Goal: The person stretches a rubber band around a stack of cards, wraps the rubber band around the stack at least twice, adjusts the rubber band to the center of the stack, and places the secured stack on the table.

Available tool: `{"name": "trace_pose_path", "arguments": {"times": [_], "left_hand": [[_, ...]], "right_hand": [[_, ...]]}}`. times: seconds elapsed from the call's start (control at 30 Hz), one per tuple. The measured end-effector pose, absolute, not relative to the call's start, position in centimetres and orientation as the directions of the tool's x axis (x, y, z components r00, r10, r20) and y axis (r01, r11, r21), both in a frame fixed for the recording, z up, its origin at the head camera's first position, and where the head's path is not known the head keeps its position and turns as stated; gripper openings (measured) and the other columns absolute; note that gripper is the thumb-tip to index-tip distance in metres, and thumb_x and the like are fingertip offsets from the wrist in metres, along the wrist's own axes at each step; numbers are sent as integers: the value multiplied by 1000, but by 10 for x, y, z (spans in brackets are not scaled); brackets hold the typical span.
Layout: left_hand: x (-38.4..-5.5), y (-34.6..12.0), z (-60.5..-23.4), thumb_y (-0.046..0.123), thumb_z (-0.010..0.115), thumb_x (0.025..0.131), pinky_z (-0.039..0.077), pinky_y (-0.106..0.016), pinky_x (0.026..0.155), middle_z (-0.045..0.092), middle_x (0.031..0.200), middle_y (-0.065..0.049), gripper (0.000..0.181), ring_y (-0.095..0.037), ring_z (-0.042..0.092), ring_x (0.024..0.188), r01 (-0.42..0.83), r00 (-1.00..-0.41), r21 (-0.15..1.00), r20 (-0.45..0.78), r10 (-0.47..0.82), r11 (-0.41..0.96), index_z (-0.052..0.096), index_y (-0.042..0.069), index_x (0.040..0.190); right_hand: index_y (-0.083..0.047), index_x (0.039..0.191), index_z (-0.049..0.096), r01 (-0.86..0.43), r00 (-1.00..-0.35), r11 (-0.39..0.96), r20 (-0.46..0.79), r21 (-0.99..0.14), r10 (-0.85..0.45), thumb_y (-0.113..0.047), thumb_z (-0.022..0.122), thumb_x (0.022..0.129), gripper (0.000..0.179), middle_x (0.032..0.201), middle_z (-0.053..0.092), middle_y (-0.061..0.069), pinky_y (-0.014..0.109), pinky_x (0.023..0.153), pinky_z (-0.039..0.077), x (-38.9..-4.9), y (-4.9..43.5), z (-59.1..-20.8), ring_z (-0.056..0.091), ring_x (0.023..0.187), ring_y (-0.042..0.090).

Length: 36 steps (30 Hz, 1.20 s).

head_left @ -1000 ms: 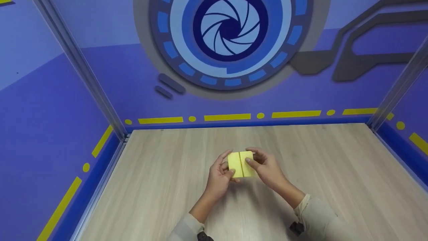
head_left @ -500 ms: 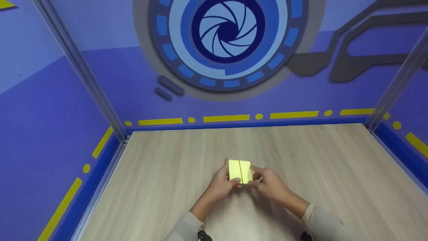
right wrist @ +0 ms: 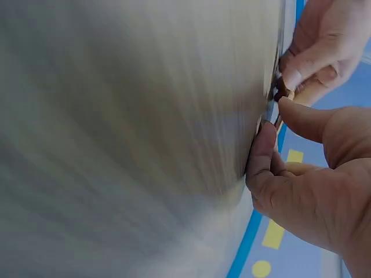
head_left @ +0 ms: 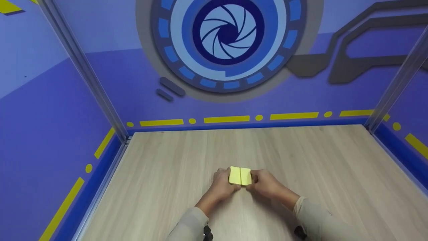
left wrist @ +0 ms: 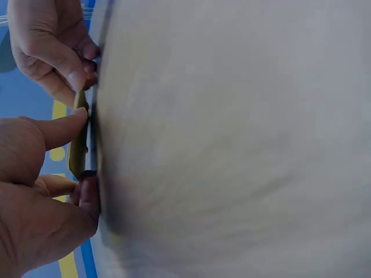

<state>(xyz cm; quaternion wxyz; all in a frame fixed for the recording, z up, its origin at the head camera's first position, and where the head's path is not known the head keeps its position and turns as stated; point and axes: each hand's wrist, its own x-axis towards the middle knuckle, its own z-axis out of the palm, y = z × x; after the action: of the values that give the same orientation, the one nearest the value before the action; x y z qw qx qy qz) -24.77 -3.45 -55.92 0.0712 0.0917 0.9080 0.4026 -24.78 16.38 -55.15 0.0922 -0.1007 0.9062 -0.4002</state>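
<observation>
A small yellow square of folded paper (head_left: 235,175), with a seam running down its middle, lies flat close over the table in the head view. At its left edge my left hand (head_left: 222,184) holds it, thumb by the near corner. My right hand (head_left: 265,184) pinches the right edge between thumb and fingers. Seen from the left wrist, the folded paper (left wrist: 76,152) is nearly edge-on, a thin strip between the fingertips. In the right wrist view my fingers hide most of it.
Beneath both hands spreads a light wood-grain table (head_left: 167,187). Blue printed panels (head_left: 110,80) wall it at the back and sides, with metal posts (head_left: 83,70) at the rear corners.
Both hands have brought the yellow folded paper down and nearer to me, and it now lies flatter. The right thumb has shifted from the paper's face to its near right corner.
</observation>
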Motion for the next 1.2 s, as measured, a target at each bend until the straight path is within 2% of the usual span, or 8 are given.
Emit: {"name": "trace_pose_path", "arguments": {"times": [0.17,0.27,0.53,0.77,0.87,1.0,1.1,1.2], "left_hand": [[-255,-34,-558,16,90,86,49,-50,109,54,126,-15,77,-27,50,119,57,-976,735,-101,192,675,55,-4,151],[-260,-33,-556,17,89,87,49,-50,112,55,129,-17,81,-25,50,117,18,-975,747,-133,176,665,51,-5,154],[-279,-27,-560,14,89,85,51,-47,112,59,126,-17,78,-22,54,114,-6,-987,773,-106,120,635,54,-6,151],[-287,-27,-562,12,88,86,52,-49,113,60,125,-16,75,-24,58,117,-26,-989,796,-107,99,605,54,-5,151],[-289,-28,-561,10,86,88,50,-50,117,60,131,-17,74,-27,60,125,-41,-988,803,-122,96,594,53,-4,153],[-289,-28,-559,7,86,87,50,-51,117,61,132,-17,74,-30,62,128,-52,-988,807,-128,89,588,54,-3,153],[-290,-28,-560,7,88,85,51,-51,116,62,129,-16,74,-29,62,125,-53,-989,814,-123,81,579,56,-2,151],[-291,-27,-562,7,89,83,52,-51,114,63,126,-15,73,-26,62,120,-46,-991,827,-109,80,561,59,-1,149]], "right_hand": [[-3,97,65,-122,-957,674,-93,-729,-274,-3,79,88,17,82,52,-1,24,58,36,-257,168,-552,48,72,13],[-4,96,62,-103,-962,694,-106,-713,-251,-3,78,90,17,81,50,-2,25,58,35,-263,170,-553,48,73,13],[0,101,66,-80,-968,720,-118,-690,-221,-4,76,91,15,79,47,-1,28,60,36,-280,169,-552,47,71,15],[-2,93,62,-60,-969,693,-123,-719,-212,-6,78,91,17,79,51,-1,27,59,38,-289,172,-555,49,70,15],[0,101,66,-61,-967,663,-119,-747,-224,-6,78,90,17,78,54,0,27,59,40,-290,173,-555,51,69,15],[5,129,67,-6,-964,609,-158,-793,-215,-5,77,92,39,77,58,1,26,56,44,-290,174,-555,56,66,14],[5,151,54,31,-961,573,-183,-819,-209,-3,75,93,62,76,61,2,25,54,47,-289,175,-555,58,64,14],[4,161,41,65,-957,532,-204,-844,-207,-2,73,94,74,73,63,4,26,53,50,-290,176,-556,58,61,15]]}}
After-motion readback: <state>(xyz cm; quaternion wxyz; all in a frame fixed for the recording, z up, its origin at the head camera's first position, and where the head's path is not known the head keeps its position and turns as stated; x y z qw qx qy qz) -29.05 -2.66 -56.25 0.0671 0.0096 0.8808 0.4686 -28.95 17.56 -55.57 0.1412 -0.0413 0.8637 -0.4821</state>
